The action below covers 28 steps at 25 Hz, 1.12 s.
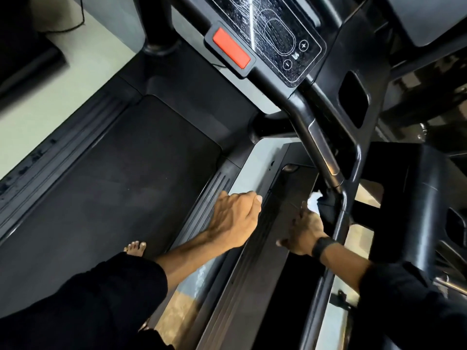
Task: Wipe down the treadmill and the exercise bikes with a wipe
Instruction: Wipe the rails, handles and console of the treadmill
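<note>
I stand on a treadmill with a dark belt (121,173) and a black console (283,39) that has a red stop button (231,48). My right hand (305,228) holds a white wipe (314,200) against the lower end of the treadmill's right handrail (321,147). A black band sits on that wrist. My left hand (235,218) hangs in the air with loosely curled fingers above the ribbed side rail (214,193) and holds nothing. A bare foot (135,248) rests on the belt.
A second treadmill's deck and ribbed rail (252,274) lie just to the right, with a strip of pale floor (255,168) between the machines. More black gym equipment (404,198) crowds the right side. Pale floor (50,109) and a cable lie to the left.
</note>
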### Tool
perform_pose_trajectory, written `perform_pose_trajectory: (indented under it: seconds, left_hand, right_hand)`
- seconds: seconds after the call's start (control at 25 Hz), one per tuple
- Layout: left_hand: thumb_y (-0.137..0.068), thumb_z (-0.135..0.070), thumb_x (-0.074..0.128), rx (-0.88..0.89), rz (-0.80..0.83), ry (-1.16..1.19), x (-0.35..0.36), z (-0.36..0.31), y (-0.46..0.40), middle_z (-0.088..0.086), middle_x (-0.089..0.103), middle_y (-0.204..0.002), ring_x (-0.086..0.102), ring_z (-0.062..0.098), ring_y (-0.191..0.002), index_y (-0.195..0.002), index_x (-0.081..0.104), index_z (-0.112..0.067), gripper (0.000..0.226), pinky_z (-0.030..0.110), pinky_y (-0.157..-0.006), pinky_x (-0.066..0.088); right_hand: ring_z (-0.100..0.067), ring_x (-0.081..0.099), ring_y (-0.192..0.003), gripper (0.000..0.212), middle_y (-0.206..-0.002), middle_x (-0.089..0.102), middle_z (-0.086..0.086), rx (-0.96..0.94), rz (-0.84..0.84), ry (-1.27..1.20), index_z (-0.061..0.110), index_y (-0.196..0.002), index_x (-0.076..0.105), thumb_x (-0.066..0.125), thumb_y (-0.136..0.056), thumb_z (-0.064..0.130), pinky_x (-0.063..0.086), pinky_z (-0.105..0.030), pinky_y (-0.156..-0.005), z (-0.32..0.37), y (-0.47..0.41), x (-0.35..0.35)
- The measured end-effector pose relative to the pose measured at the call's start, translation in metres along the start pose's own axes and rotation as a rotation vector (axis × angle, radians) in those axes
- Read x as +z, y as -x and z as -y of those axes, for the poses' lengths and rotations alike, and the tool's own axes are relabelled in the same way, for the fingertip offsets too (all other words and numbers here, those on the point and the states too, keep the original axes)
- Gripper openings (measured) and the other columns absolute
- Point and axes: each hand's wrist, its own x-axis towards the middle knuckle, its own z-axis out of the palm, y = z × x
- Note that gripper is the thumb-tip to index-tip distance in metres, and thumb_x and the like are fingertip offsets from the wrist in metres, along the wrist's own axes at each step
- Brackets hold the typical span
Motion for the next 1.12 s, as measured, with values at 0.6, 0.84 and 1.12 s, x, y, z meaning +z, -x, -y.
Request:
perform_pose_trajectory:
  seconds: [0.6,0.84,1.12]
  left_hand:
    - [-0.105,-0.026,0.029,0.116,0.126,-0.054,0.012,-0.042,0.056,0.006,0.068,-0.075,0.059,0.031,-0.076,-0.086,0.061,-0.012,0.04,0.04,-0.089,0.035]
    - [-0.094,-0.038,0.014,0.149,0.106,-0.18,-0.015,-0.034,0.122,0.007,0.07,-0.082,0.061,0.031,-0.084,-0.089,0.063,-0.014,0.054,0.044,-0.092,0.036]
    - [-0.102,-0.03,0.032,0.048,-0.095,-0.196,-0.093,0.005,0.224,-0.002,0.066,-0.072,0.063,0.027,-0.083,-0.081,0.063,-0.018,0.039,0.041,-0.087,0.042]
  right_hand:
    - [-0.039,-0.013,-0.15,0.079,-0.164,-0.001,-0.019,0.301,-0.26,-0.165,0.0,-0.155,0.004,0.013,-0.101,0.057,-0.009,-0.054,-0.121,0.021,0.091,0.021]
    - [-0.035,0.064,-0.106,0.025,-0.104,0.068,-0.02,0.102,-0.536,-0.354,0.008,-0.104,0.067,0.07,-0.08,0.017,0.046,-0.041,-0.101,0.088,0.157,0.032]
    - [-0.019,0.067,-0.082,0.033,-0.082,0.072,-0.006,-0.209,-0.717,-1.421,0.019,-0.07,0.07,0.057,-0.083,-0.008,0.047,-0.024,-0.071,0.151,0.203,-0.005]
